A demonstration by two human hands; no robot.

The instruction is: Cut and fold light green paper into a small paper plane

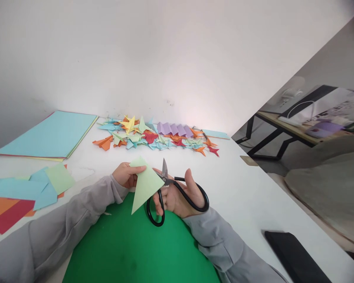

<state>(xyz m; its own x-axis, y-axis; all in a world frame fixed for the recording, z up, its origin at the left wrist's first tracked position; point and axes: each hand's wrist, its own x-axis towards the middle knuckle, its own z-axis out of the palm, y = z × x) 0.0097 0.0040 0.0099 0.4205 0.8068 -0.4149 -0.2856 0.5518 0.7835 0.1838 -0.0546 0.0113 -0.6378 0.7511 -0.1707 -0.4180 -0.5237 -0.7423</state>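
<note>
My left hand (126, 175) pinches the upper corner of a pale green folded paper triangle (144, 184), held up over the table. My right hand (177, 196) grips black scissors (171, 188) with fingers through both loops. The blades meet the triangle's right edge, with the tip pointing up. Both arms wear grey sleeves. A green round sheet (129, 243) lies under the hands.
A heap of several folded coloured paper shapes (156, 137) lies at the back of the white table (244, 188). A stack of blue sheets (50, 135) sits at the back left, loose coloured sheets (20, 192) at the left edge. A black flat object (295, 255) lies near right.
</note>
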